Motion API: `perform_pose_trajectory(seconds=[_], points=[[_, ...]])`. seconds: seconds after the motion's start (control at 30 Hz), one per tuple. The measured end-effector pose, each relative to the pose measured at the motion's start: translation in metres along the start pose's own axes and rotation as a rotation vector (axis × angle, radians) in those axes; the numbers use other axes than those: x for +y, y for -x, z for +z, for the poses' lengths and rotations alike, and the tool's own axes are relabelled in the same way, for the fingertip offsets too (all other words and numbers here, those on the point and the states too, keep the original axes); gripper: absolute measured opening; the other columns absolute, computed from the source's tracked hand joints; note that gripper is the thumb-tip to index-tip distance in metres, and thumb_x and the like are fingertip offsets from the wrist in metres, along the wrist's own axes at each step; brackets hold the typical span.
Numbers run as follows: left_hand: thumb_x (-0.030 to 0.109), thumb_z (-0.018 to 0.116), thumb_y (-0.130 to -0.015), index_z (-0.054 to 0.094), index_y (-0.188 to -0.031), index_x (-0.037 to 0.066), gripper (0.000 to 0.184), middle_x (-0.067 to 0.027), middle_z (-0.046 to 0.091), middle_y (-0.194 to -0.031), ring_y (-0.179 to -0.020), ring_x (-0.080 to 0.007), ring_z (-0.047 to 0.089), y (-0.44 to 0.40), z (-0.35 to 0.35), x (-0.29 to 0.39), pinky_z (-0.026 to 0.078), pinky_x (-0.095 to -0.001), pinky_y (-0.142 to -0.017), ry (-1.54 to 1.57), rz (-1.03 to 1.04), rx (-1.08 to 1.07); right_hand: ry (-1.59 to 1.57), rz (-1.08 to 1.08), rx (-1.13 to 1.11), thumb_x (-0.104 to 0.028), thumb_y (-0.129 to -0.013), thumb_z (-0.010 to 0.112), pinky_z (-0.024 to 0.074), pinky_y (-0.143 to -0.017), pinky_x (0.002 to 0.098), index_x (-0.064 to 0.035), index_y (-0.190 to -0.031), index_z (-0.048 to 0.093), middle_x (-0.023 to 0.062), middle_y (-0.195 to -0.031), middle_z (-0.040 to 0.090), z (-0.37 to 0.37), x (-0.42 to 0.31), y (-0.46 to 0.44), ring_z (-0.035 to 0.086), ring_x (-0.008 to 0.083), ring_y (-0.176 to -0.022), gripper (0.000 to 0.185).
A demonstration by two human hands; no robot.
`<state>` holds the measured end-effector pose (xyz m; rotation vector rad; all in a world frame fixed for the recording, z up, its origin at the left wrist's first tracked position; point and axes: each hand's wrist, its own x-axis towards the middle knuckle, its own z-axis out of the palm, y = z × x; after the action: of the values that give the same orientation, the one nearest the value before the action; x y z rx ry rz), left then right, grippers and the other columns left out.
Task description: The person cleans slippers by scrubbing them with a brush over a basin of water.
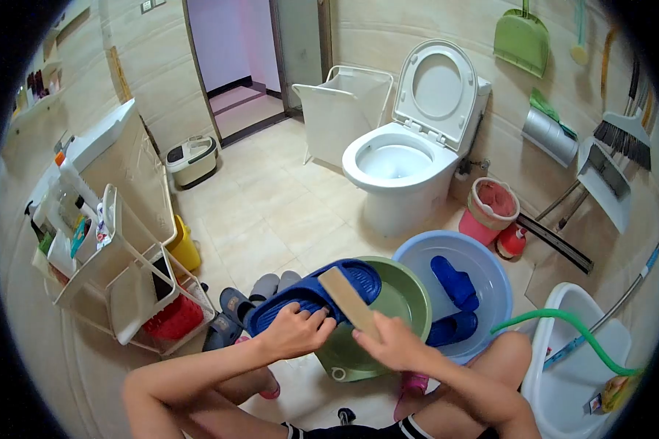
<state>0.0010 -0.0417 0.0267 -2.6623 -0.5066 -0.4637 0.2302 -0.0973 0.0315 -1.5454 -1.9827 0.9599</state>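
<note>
A blue slipper (359,276) is in my left hand (298,331), whose fingers are closed at its strap end. It lies tilted across the rim of a green basin (410,293). My right hand (394,344) is wrapped round one end of a long, flat, tan wooden brush (348,301). The brush's far end reaches over the slipper; its underside is hidden. Right of the green basin, a light blue basin (494,274) holds two more blue slippers, one (454,282) at its middle and one (452,328) near its front.
Several grey slippers (236,304) stand on the floor at left, near a white shelf rack (88,282). A toilet (399,164) and a pink bin (483,216) are beyond the basins. At right, a green hose (564,314) hangs over a white tub (564,395).
</note>
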Motion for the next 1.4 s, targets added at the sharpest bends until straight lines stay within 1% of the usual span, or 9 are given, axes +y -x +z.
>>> perform_pose_trajectory(seconds=[0.07,0.17,0.37,0.57,0.73,0.87,1.07,1.27,1.4], points=[[0.018,0.059,-0.070,0.056,-0.081,0.008,0.015,-0.0090,0.069,-0.089,-0.050,-0.0109,0.056,0.004,-0.002,0.000,0.038,-0.0285,-0.049,0.021,-0.019,-0.059,0.026,-0.026,-0.034,-0.040,-0.089,0.055,0.0472,-0.076,0.0528,0.0025,-0.100,0.053,0.0306,-0.083,0.062,-0.003,-0.002,0.000,0.061,0.0472,-0.082,0.044],[0.017,0.059,-0.070,0.057,-0.081,0.007,0.015,-0.0082,0.068,-0.087,-0.050,-0.0112,0.055,0.006,-0.003,0.003,0.038,-0.0286,-0.049,0.028,-0.028,-0.034,0.132,0.194,0.031,-0.041,-0.089,0.056,0.0487,-0.075,0.0494,0.0023,-0.102,0.056,0.0282,-0.084,0.064,-0.018,0.013,-0.018,0.062,0.0444,-0.082,0.045],[0.016,0.059,-0.070,0.054,-0.074,0.010,0.009,-0.0001,0.053,-0.063,-0.049,-0.0123,0.050,0.016,0.000,0.001,0.033,-0.0309,-0.052,-0.016,0.009,-0.006,0.001,0.008,-0.097,-0.041,-0.088,0.057,0.0479,-0.075,0.0483,0.0026,-0.099,0.055,0.0303,-0.089,0.063,-0.001,-0.018,0.000,0.062,0.0447,-0.085,0.045],[0.016,0.059,-0.069,0.050,-0.069,0.012,0.010,-0.0007,0.052,-0.063,-0.047,-0.0130,0.046,0.010,-0.006,0.005,0.031,-0.0316,-0.053,-0.026,0.006,0.036,0.056,0.108,0.054,-0.042,-0.088,0.055,0.0475,-0.074,0.0509,0.0027,-0.095,0.055,0.0287,-0.085,0.063,-0.004,0.012,-0.020,0.062,0.0446,-0.082,0.045],[0.017,0.059,-0.069,0.057,-0.076,0.010,0.010,-0.0037,0.062,-0.073,-0.049,-0.0131,0.050,0.014,-0.001,0.003,0.035,-0.0320,-0.054,-0.062,0.010,0.059,-0.027,-0.015,0.002,-0.040,-0.089,0.055,0.0469,-0.076,0.0513,0.0044,-0.097,0.053,0.0306,-0.087,0.062,0.011,0.004,-0.008,0.061,0.0471,-0.084,0.046],[0.018,0.060,-0.072,0.055,-0.075,0.010,0.010,-0.0030,0.061,-0.071,-0.050,-0.0124,0.050,0.015,0.000,-0.002,0.034,-0.0313,-0.054,0.002,-0.014,-0.024,0.098,0.254,0.024,-0.043,-0.088,0.053,0.0487,-0.073,0.0507,0.0037,-0.094,0.057,0.0295,-0.084,0.063,-0.010,0.020,-0.023,0.062,0.0453,-0.081,0.047],[0.021,0.061,-0.079,0.055,-0.077,0.011,0.013,-0.0021,0.062,-0.074,-0.053,-0.0125,0.055,0.018,0.013,-0.006,0.035,-0.0313,-0.055,-0.008,-0.030,-0.041,0.092,0.173,-0.088,-0.043,-0.088,0.052,0.0462,-0.083,0.0537,0.0032,-0.103,0.056,0.0267,-0.091,0.065,-0.002,-0.002,-0.008,0.061,0.0477,-0.091,0.048],[0.025,0.062,-0.086,0.052,-0.074,0.009,0.023,-0.0057,0.059,-0.066,-0.052,-0.0214,0.058,-0.002,0.020,-0.010,0.040,-0.0350,-0.052,0.242,-0.179,-0.146,0.502,0.428,0.084,-0.040,-0.082,0.056,0.0525,-0.076,0.0478,-0.0001,-0.092,0.069,0.0233,-0.090,0.068,-0.065,0.056,-0.042,0.067,0.0379,-0.084,0.043],[0.026,0.063,-0.086,0.051,-0.074,0.006,0.026,-0.0130,0.056,-0.063,-0.054,-0.0324,0.056,-0.025,0.023,-0.009,0.044,-0.0446,-0.054,0.417,-0.354,-0.128,0.397,0.470,0.326,-0.042,-0.083,0.056,0.0504,-0.080,0.0491,0.0008,-0.096,0.066,0.0266,-0.092,0.066,-0.114,0.029,-0.030,0.065,0.0400,-0.090,0.046]])
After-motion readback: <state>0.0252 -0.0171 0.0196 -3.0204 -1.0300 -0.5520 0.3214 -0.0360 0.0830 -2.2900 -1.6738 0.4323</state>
